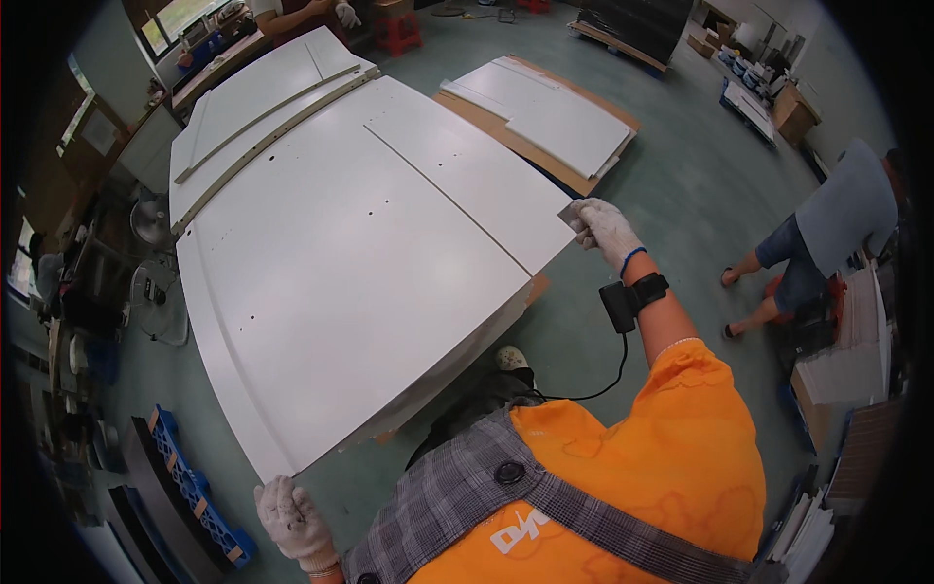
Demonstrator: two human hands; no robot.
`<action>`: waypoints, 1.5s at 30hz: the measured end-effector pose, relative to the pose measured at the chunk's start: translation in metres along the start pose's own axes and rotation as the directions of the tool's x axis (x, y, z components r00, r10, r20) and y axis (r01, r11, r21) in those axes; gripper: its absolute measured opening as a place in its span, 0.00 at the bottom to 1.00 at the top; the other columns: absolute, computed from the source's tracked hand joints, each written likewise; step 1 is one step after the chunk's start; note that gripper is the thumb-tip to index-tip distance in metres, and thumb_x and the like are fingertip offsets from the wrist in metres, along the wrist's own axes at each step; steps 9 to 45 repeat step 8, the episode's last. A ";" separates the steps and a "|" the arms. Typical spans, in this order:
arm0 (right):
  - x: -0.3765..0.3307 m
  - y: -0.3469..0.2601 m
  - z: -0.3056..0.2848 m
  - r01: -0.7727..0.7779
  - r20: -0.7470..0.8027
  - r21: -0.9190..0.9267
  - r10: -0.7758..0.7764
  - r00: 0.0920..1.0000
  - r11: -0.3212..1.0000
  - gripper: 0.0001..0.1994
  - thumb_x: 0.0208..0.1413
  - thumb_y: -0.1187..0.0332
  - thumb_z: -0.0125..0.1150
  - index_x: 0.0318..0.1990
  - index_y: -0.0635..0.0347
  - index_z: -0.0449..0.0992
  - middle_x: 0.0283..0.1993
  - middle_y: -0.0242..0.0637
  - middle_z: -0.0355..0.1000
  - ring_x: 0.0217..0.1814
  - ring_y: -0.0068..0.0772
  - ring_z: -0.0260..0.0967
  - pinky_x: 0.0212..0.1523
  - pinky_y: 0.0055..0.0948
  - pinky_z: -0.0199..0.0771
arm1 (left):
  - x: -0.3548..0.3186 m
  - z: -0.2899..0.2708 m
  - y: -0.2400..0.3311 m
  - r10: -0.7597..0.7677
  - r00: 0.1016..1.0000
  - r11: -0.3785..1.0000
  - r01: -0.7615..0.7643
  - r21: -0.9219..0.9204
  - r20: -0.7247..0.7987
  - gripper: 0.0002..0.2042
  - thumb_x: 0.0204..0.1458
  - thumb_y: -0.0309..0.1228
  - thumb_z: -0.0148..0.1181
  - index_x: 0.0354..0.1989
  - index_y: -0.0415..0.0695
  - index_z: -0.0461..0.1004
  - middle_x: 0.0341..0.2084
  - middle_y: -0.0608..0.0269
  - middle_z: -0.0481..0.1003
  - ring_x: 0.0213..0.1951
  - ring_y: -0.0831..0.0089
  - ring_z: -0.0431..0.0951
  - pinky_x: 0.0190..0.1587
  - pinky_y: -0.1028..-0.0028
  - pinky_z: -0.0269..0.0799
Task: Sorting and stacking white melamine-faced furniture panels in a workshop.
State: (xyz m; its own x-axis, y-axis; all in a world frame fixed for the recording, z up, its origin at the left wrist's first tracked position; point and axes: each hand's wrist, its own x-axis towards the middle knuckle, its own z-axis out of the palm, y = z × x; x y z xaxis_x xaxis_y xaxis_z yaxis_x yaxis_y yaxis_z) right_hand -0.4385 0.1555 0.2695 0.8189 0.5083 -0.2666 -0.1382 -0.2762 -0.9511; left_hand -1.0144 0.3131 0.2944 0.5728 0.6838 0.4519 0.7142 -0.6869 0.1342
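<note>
A large white panel (321, 263) lies flat in front of me, with small holes and a long dark groove across its surface. My left hand (292, 521), in a whitish work glove, has its fingers curled at the panel's near left corner. At the right corner, my gloved right hand (605, 232) pinches a small grey flat piece (568, 213) against the panel's edge. What exactly that piece is cannot be made out. Two narrow strips, one of them the olive strip (282, 136), cross the far part of the white surface.
Beyond the panel, more white boards (545, 107) rest on brown cardboard. A person (827, 224) stands at right beside stacked boards (851, 331); another person's gloved hand (347, 15) shows at the far end. Fans (159, 292) stand at left, near a blue pallet (195, 487).
</note>
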 end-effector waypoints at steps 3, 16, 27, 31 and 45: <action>-0.010 -0.001 -0.013 -0.135 0.027 0.203 0.132 0.991 0.970 0.08 0.59 0.65 0.48 0.35 0.59 0.70 0.23 0.28 0.62 0.21 0.18 0.59 0.19 0.17 0.60 | 0.013 0.007 0.005 0.053 0.997 0.998 -0.055 -0.023 -0.062 0.12 0.57 0.33 0.51 0.45 0.39 0.72 0.41 0.52 0.73 0.48 0.53 0.72 0.58 0.51 0.62; -0.023 -0.001 -0.004 -0.196 0.153 0.114 0.178 0.972 0.974 0.15 0.61 0.55 0.50 0.39 0.59 0.70 0.25 0.30 0.68 0.22 0.19 0.62 0.21 0.18 0.64 | 0.046 0.010 0.027 0.152 0.988 0.988 -0.152 0.000 -0.010 0.17 0.55 0.35 0.54 0.51 0.43 0.68 0.46 0.52 0.71 0.50 0.52 0.71 0.59 0.50 0.61; -0.023 -0.001 -0.004 -0.196 0.153 0.114 0.178 0.972 0.974 0.15 0.61 0.55 0.50 0.39 0.59 0.70 0.25 0.30 0.68 0.22 0.19 0.62 0.21 0.18 0.64 | 0.046 0.010 0.027 0.152 0.988 0.988 -0.152 0.000 -0.010 0.17 0.55 0.35 0.54 0.51 0.43 0.68 0.46 0.52 0.71 0.50 0.52 0.71 0.59 0.50 0.61; -0.023 -0.001 -0.004 -0.196 0.153 0.114 0.178 0.972 0.974 0.15 0.61 0.55 0.50 0.39 0.59 0.70 0.25 0.30 0.68 0.22 0.19 0.62 0.21 0.18 0.64 | 0.046 0.010 0.027 0.152 0.988 0.988 -0.152 0.000 -0.010 0.17 0.55 0.35 0.54 0.51 0.43 0.68 0.46 0.52 0.71 0.50 0.52 0.71 0.59 0.50 0.61; -0.023 -0.001 -0.004 -0.196 0.153 0.114 0.178 0.972 0.974 0.15 0.61 0.55 0.50 0.39 0.59 0.70 0.25 0.30 0.68 0.22 0.19 0.62 0.21 0.18 0.64 | 0.046 0.010 0.027 0.152 0.988 0.988 -0.152 0.000 -0.010 0.17 0.55 0.35 0.54 0.51 0.43 0.68 0.46 0.52 0.71 0.50 0.52 0.71 0.59 0.50 0.61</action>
